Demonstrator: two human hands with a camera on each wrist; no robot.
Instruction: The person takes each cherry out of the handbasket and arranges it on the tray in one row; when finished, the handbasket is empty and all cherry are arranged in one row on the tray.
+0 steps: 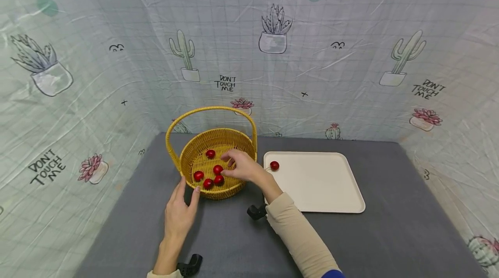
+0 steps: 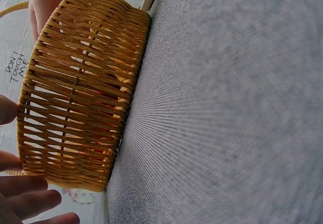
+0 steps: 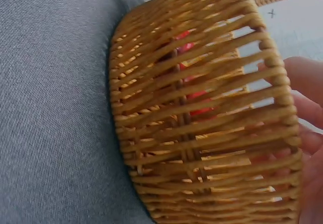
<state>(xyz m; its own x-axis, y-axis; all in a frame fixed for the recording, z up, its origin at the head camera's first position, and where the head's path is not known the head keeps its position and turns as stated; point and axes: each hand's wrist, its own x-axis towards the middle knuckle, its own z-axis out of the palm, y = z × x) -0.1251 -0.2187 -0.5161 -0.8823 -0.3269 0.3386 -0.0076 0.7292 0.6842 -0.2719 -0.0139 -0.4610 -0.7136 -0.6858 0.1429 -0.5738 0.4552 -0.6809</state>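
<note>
A yellow woven basket (image 1: pixel 188 156) with a tall arched handle stands on the grey surface, several red cherries (image 1: pixel 198 176) scattered inside it. My left hand (image 1: pixel 180 213) is at the basket's near left side, its thumb and fingertips touching the rim, as the left wrist view also shows. Over the right part of the basket reaches my right hand (image 1: pixel 243 166). Its thumb and forefinger are bent but apart, right beside one cherry (image 1: pixel 218 169), with nothing visible between them. In the right wrist view, woven strands (image 3: pixel 202 133) partly hide the fingers and cherries.
To the basket's right lies a white rectangular tray (image 1: pixel 319 182), with a single stemmed cherry (image 1: pixel 274 166) near its upper left corner. The right forearm crosses the tray's left edge. Printed cloth walls (image 1: pixel 241 53) enclose the grey tabletop (image 1: pixel 128 226).
</note>
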